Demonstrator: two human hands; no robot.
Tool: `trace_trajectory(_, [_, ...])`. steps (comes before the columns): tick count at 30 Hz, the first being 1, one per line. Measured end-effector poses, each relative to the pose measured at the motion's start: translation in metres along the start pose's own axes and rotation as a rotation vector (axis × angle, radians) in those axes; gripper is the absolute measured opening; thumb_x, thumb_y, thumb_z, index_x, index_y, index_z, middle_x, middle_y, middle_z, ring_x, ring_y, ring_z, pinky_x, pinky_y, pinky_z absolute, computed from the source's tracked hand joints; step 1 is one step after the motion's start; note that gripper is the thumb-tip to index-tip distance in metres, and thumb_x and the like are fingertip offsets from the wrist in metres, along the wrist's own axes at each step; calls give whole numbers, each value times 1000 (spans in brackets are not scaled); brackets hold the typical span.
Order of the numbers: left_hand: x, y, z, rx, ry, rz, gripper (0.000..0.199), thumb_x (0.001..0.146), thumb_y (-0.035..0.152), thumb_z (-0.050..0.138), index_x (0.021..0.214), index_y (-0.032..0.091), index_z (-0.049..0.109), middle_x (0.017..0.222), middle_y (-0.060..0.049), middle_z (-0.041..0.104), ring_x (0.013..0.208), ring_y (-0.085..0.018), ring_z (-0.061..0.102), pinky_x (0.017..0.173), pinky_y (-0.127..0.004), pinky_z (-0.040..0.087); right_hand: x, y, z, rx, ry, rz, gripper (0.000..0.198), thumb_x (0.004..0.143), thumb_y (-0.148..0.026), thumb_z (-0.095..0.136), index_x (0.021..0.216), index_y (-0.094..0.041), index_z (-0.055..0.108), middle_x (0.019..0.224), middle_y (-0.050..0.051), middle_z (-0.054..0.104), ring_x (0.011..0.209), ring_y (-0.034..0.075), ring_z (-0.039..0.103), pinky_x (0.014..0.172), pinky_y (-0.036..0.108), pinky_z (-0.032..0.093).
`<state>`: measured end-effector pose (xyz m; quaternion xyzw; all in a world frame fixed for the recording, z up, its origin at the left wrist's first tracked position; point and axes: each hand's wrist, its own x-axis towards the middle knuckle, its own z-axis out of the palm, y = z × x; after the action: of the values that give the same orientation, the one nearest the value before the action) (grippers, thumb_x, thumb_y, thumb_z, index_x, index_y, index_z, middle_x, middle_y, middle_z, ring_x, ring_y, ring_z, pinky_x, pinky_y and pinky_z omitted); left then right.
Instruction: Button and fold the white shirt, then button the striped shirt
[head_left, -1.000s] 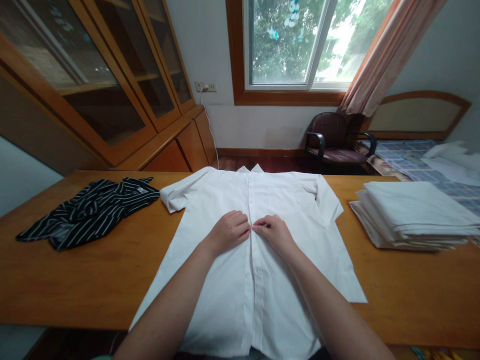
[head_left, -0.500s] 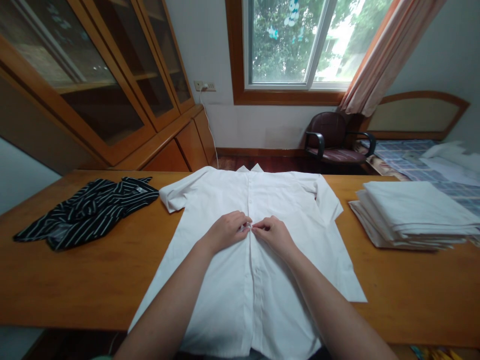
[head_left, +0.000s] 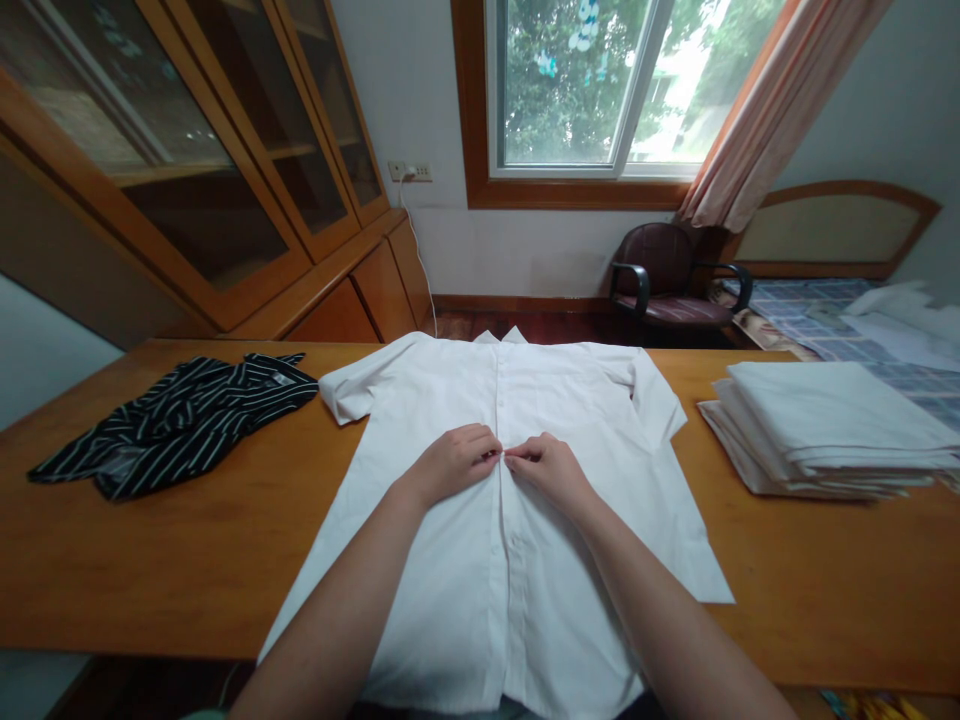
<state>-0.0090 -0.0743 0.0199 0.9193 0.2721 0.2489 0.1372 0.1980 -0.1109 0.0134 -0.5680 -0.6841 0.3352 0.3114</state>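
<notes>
White shirt (head_left: 570, 400) flat mid-table, collar at far side. Left hand (head_left: 459, 462) and right hand (head_left: 549, 468) both pinch its front edges at the middle, fingertips nearly meeting. Striped black cloth (head_left: 187, 420) left; folded white stack (head_left: 832, 420) right on table (head_left: 150, 570).

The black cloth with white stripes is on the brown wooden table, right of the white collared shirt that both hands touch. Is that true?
No: in the head view, the black cloth with white stripes lies left of the white collared shirt, not right. It is on the brown wooden table, and the left hand and right hand touch the shirt.
</notes>
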Motion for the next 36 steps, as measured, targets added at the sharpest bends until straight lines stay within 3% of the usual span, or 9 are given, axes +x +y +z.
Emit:
trace_trajectory(7, [0,1,-2,-15,1,7,13,93,14,53,99,19,64,92,-4,66,87,-17,61,77,-28,48,-2,-2,0,27,-26,-16,20,83,-25,63,92,-24,81,83,3,78,80,20,67,72,28,46])
trace_trajectory(36, [-2,-3,0,14,4,-19,11,93,17,56,93,20,67,90,-2,70,85,-16,65,77,-27,50,-4,-2,0,-63,-55,-78,23,85,-22,61,98,-24,80,83,3,76,82,19,63,77,28,45])
